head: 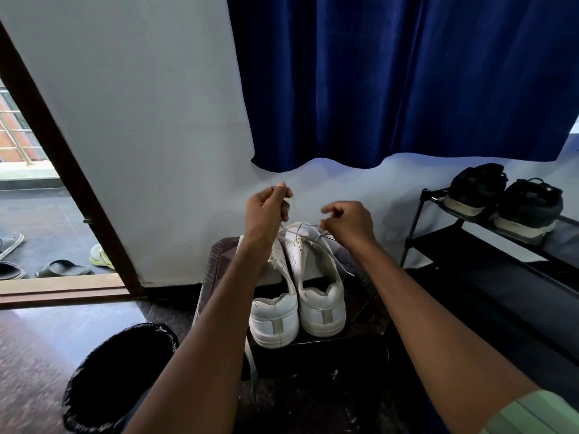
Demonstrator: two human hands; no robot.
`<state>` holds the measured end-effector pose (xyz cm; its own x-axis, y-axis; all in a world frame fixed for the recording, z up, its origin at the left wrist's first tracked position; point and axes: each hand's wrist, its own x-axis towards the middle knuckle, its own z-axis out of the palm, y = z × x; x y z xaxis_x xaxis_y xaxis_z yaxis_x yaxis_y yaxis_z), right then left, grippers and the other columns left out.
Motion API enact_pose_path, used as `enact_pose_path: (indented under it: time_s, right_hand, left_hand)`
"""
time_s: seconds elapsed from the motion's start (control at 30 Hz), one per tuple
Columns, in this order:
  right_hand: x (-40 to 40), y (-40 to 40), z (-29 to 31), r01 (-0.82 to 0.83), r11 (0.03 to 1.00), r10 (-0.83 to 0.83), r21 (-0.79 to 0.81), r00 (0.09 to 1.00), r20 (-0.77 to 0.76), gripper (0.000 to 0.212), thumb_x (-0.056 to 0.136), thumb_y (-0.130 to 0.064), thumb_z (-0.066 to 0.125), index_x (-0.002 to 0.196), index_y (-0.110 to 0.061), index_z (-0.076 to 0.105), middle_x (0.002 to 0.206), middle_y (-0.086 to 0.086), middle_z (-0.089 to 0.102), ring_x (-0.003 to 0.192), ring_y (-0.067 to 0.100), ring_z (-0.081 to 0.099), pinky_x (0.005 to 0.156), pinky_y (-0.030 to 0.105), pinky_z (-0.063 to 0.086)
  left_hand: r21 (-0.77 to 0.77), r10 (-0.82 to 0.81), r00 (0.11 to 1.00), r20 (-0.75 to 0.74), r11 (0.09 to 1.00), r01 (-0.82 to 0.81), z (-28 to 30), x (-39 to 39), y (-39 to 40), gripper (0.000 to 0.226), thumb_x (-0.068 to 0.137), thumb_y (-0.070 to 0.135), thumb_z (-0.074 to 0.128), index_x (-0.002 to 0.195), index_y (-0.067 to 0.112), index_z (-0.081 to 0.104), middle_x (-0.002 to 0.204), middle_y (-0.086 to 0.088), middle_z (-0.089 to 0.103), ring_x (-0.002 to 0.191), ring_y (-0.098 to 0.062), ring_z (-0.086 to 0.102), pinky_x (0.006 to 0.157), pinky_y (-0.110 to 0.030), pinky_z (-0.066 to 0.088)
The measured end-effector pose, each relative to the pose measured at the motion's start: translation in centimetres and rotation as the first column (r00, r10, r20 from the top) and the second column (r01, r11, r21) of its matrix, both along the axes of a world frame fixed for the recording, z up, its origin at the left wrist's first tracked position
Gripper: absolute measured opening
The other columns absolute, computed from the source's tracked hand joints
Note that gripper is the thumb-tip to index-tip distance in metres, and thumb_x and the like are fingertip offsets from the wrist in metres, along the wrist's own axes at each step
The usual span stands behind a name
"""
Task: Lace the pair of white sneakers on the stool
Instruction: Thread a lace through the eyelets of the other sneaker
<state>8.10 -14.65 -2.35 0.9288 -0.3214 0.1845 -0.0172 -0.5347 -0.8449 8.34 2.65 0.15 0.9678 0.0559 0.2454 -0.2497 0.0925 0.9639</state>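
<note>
Head view, centre frame: left hand [266,208] and right hand [347,222] each pinch a lace end above the right sneaker [316,277], apparently mid-lacing; the left sneaker [275,314] looks unlaced.

Two white sneakers stand side by side on the dark stool [219,255], heels toward the viewer: left sneaker [275,321], right sneaker [322,305]. A white lace [315,242] runs up from the right sneaker's eyelets into both hands' fingers [282,191], just above its toe.
</note>
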Motion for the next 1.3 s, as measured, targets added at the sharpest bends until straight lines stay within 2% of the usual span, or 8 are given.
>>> enact_pose_path:
  time_s: [0.17, 0.33, 0.43, 0.5, 0.6, 0.97, 1.13, 1.3]
  right_hand:
    - [-1.2, 2.0, 2.1, -0.406, 0.876, 0.374, 0.258, 0.912, 0.166, 0.019, 0.091, -0.008, 0.077, 0.109, -0.012, 0.080, 0.093, 0.005, 0.079, 0.066, 0.022, 0.069, 0.064, 0.031, 0.061]
    - [-0.2, 0.4, 0.9, -0.099, 0.911, 0.068, 0.400, 0.994, 0.091, 0.011, 0.092, -0.006, 0.072, 0.083, -0.005, 0.079, 0.075, 0.016, 0.075, 0.052, 0.018, 0.064, 0.057, 0.031, 0.056]
    - [0.7, -1.3, -0.2, 0.124, 0.992, -0.125, 0.030, 0.991, 0.041, 0.011, 0.086, -0.016, 0.077, 0.076, -0.014, 0.080, 0.071, 0.005, 0.076, 0.059, 0.017, 0.069, 0.063, 0.030, 0.057]
    - [0.1, -1.2, 0.1, 0.035, 0.979, -0.024, -0.201, 0.998, 0.052, 0.021, 0.082, -0.019, 0.081, 0.102, -0.020, 0.082, 0.094, -0.006, 0.079, 0.084, 0.014, 0.072, 0.078, 0.027, 0.054]
    - [-0.6, -0.1, 1.2, -0.360, 0.932, 0.355, 0.034, 0.930, 0.093, 0.057, 0.083, -0.015, 0.086, 0.136, -0.020, 0.067, 0.124, -0.007, 0.072, 0.086, 0.025, 0.076, 0.075, 0.036, 0.062]
    - [0.3, -1.7, 0.1, -0.041, 0.986, 0.034, 0.162, 0.998, 0.044, 0.009, 0.092, -0.007, 0.073, 0.086, -0.010, 0.080, 0.072, 0.011, 0.076, 0.053, 0.019, 0.067, 0.058, 0.032, 0.057]
    - [-0.4, -0.6, 1.6, -0.422, 0.854, 0.423, 0.306, 0.904, 0.067, 0.045, 0.089, -0.002, 0.077, 0.132, -0.012, 0.068, 0.113, 0.005, 0.077, 0.056, 0.021, 0.067, 0.052, 0.030, 0.054]
    - [-0.3, -0.1, 1.6, -0.396, 0.884, 0.377, 0.247, 0.918, 0.122, 0.011, 0.090, -0.005, 0.077, 0.101, -0.003, 0.079, 0.084, 0.014, 0.078, 0.066, 0.022, 0.071, 0.065, 0.032, 0.058]
  left_hand:
    - [0.262, -0.068, 0.998, -0.001, 0.963, 0.066, -0.5, -0.1, -0.6, 0.035, 0.103, 0.029, 0.059, 0.077, 0.012, 0.072, 0.055, 0.010, 0.053, 0.050, -0.006, 0.043, 0.055, -0.024, 0.038]
    - [-0.106, -0.153, 0.985, -0.082, 0.984, 0.144, 0.3, -0.3, 0.0, 0.029, 0.104, 0.031, 0.057, 0.082, 0.015, 0.067, 0.057, 0.006, 0.043, 0.053, -0.008, 0.038, 0.053, -0.019, 0.034]
    - [-0.272, -0.134, 0.985, -0.111, 0.957, 0.100, 0.7, 0.2, 0.5, 0.031, 0.105, 0.031, 0.053, 0.081, 0.017, 0.067, 0.056, 0.007, 0.040, 0.050, -0.007, 0.036, 0.050, -0.019, 0.031]
    - [-0.160, -0.100, 0.991, -0.086, 0.983, 0.085, 0.5, 0.3, 0.5, 0.031, 0.106, 0.030, 0.053, 0.083, 0.015, 0.068, 0.056, 0.008, 0.040, 0.050, -0.006, 0.035, 0.049, -0.019, 0.030]
    - [0.154, -0.091, 0.994, -0.055, 0.983, 0.099, -0.2, -0.1, -0.2, 0.033, 0.105, 0.032, 0.055, 0.086, 0.013, 0.073, 0.058, 0.009, 0.050, 0.052, -0.005, 0.042, 0.051, -0.017, 0.037]
    - [0.181, -0.018, 0.993, -0.120, 0.983, 0.040, -0.6, 0.7, 0.5, 0.035, 0.103, 0.037, 0.060, 0.076, 0.017, 0.072, 0.047, 0.017, 0.049, 0.054, -0.006, 0.042, 0.053, -0.018, 0.038]
    - [0.397, -0.010, 0.998, -0.061, 0.917, 0.033, -1.1, 0.9, 0.2, 0.037, 0.100, 0.039, 0.063, 0.070, 0.020, 0.074, 0.051, 0.008, 0.047, 0.054, -0.014, 0.041, 0.057, -0.027, 0.035]
    - [0.545, -0.017, 1.000, -0.025, 0.838, 0.028, -1.3, 0.8, 0.1, 0.034, 0.098, 0.040, 0.065, 0.076, 0.018, 0.081, 0.041, 0.009, 0.044, 0.046, -0.010, 0.035, 0.057, -0.028, 0.035]
